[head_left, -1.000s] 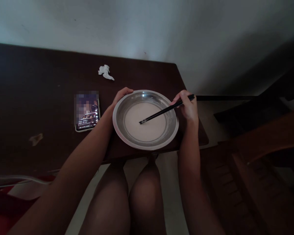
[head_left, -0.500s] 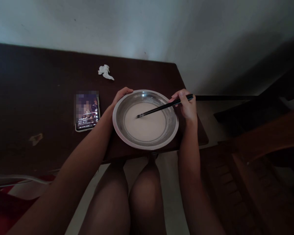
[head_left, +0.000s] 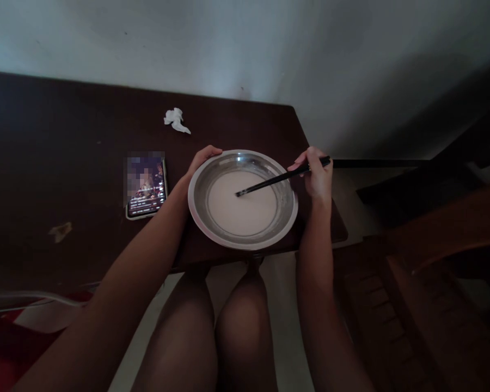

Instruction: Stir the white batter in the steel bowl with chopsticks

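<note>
A wide stainless steel bowl [head_left: 243,244] rests at the front edge of the dark table, with a milky, off-white liquid [head_left: 240,215] in it. On its far left rim lies my left hand [head_left: 202,159], gripping the edge; some fingers are hidden behind the bowl. My right hand [head_left: 317,173], beyond the right rim, is closed around a pair of black chopsticks [head_left: 283,177]. They slant down to the left, and their tips reach the liquid near the middle of the bowl.
Left of the bowl lies a phone [head_left: 147,193] with a lit screen. A crumpled white tissue [head_left: 176,120] sits behind it on the table [head_left: 237,117]. A small scrap [head_left: 60,232] is farther left. The wall [head_left: 228,49] borders the back, and wooden furniture [head_left: 453,239] stands to the right.
My right hand has shifted slightly to the right, drawing the chopstick tips a short way right through the liquid. My left hand and the bowl stay put.
</note>
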Demonstrator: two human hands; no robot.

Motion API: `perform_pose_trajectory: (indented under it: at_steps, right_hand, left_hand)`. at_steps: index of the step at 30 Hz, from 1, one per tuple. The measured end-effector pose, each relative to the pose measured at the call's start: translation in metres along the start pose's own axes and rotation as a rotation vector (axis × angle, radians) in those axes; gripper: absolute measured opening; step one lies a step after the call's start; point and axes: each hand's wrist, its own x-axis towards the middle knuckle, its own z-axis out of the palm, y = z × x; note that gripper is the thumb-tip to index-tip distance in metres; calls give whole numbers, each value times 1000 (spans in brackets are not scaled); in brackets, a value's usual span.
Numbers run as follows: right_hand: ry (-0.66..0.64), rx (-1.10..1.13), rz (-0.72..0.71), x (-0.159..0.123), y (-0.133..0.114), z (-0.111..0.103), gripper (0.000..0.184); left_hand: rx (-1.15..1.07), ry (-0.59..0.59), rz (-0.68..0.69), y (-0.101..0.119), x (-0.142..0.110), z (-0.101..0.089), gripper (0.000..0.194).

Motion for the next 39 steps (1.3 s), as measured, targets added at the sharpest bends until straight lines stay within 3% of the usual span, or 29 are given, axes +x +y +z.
perform_pose_trajectory:
  at_steps: [4, 10, 16, 21, 26, 32, 37, 39]
  right_hand:
    - [-146, -8, 44, -1, 1, -1, 47]
    - [12, -31, -7, 0, 0, -2, 51]
    - [-120, -3, 12, -1, 0, 0, 46]
    - [29, -14, 11, 0, -1, -1, 49]
    - [-122, -38, 50, -1, -1, 0, 49]
    - [40, -24, 8, 1, -1, -1, 52]
    - [-108, -28, 48, 0, 0, 0, 50]
    - [-107, -28, 33, 0, 0, 1, 49]
  left_hand:
    - [5, -30, 17, -3, 2, -5, 30]
    - [47, -60, 4, -5, 3, -8, 32]
    - [35, -43, 2, -5, 4, -8, 29]
    - [25, -56, 10, -4, 3, -7, 30]
    - [34, -57, 34, -6, 7, -9, 33]
    - [52, -61, 41, -7, 8, -11, 23]
    - [21, -56, 17, -5, 4, -9, 28]
    - [4, -68, 9, -5, 1, -6, 33]
